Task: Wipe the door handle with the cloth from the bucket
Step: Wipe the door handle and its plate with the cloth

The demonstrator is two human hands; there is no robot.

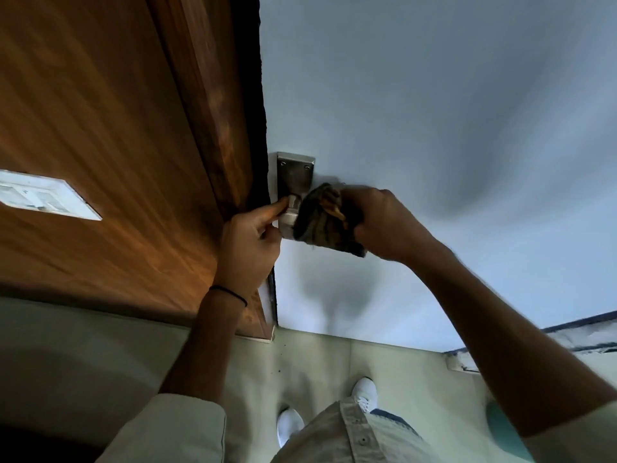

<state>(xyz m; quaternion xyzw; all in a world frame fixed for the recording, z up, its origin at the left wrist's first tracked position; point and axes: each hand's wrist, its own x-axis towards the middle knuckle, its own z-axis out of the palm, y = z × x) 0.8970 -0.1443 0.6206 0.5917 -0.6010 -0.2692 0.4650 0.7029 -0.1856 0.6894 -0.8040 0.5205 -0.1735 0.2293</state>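
Two hands: left hand (248,242) pinches one handle (289,219); right hand (384,222) grips one cloth (325,222).

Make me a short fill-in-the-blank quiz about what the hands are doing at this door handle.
1. The right hand presses a dark ____ against the door handle.
2. The left hand touches the handle with its ____ fingers, no cloth.
3. The handle's metal plate is mounted on the ____ door.
4. A black band circles the ____ wrist.

Missing words: cloth; bare; white; left
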